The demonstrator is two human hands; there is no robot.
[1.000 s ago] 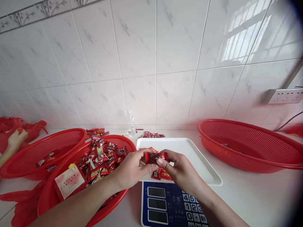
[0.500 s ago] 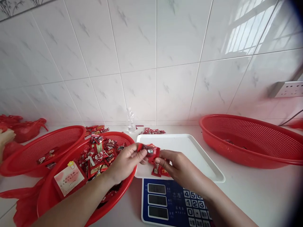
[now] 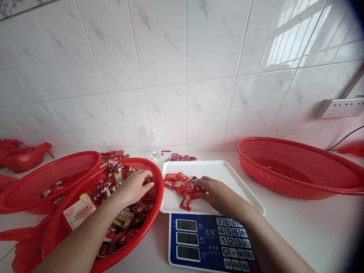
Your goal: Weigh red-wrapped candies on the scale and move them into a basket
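Observation:
Over the red basket (image 3: 160, 182) of wrapped candies (image 3: 123, 218), my left hand (image 3: 135, 189) hangs with its fingers apart and nothing visible between them. My right hand (image 3: 213, 191) is at the pile of red candies (image 3: 179, 185) on the white scale tray (image 3: 247, 197); its curled fingertips touch the pile's right side, and whether they grip a candy is unclear. Below the tray is the blue scale panel (image 3: 210, 242) with three displays and a keypad. A card (image 3: 79, 212) with a yellow clip stands in the basket's left part.
Another red basket (image 3: 57, 174) with a few packets sits at the left, beside red plastic bags (image 3: 28, 155). A clear bottle (image 3: 155, 146) and more candies (image 3: 182, 157) are near the tiled wall. A large red basket (image 3: 284, 182) stands at the right, below a socket strip (image 3: 341, 109).
Both hands have parted from the candy they held over the tray. My left hand moved left over the basket; my right hand lowered to the tray's pile. A person's hand at far left is gone.

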